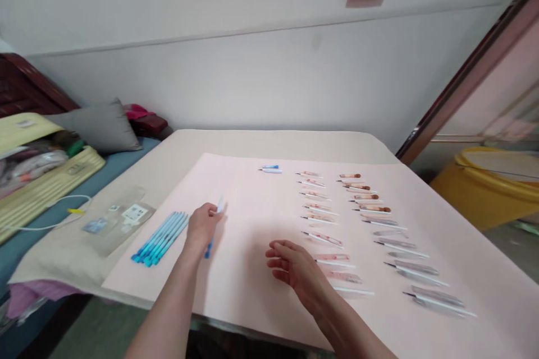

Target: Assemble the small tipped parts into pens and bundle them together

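My left hand (204, 227) is closed in a pinch on a slim blue pen (209, 250), its pale end above my fingers and its darker blue end below. Beside that hand, on the left, several similar blue pens (162, 238) lie side by side. My right hand (290, 263) hangs over the middle of the sheet, fingers apart and slightly curled, with nothing in it. Close to its right lie pink-patterned pen barrels (342, 276) paired with white refills (352, 291). Farther back lies a small blue pen piece (270, 167) with a dark-tipped refill (272, 171).
The pale pink sheet (236, 190) covers much of the table. Brown-capped pens (374, 209) and grey barrels (438, 295) line the right. A clear plastic package (122, 221) lies left, near a white cable (50, 228). A yellow bin (480, 185) stands at right.
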`<action>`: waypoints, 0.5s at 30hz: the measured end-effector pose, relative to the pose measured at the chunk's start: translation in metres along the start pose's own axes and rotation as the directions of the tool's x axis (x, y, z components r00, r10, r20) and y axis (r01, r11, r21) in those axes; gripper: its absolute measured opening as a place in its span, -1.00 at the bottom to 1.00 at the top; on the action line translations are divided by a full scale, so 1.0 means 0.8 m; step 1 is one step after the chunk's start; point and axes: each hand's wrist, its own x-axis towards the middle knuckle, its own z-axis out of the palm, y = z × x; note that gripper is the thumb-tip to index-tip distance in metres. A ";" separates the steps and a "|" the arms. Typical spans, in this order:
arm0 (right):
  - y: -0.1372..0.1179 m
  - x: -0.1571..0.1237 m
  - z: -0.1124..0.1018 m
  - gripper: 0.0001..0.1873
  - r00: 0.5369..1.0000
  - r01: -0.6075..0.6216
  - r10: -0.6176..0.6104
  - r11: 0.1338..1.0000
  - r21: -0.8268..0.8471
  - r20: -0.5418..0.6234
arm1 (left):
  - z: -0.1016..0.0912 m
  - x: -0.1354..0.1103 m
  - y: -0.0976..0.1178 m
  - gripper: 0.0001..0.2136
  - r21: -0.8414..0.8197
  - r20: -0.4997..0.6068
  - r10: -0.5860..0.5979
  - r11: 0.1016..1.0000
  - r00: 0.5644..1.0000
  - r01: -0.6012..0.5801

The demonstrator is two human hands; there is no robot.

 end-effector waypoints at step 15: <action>-0.004 -0.002 -0.013 -0.75 0.999 -0.009 0.006 0.998 0.067 0.045 | -0.059 0.024 -0.051 -0.86 0.403 -0.213 -0.083 0.900 0.974 0.165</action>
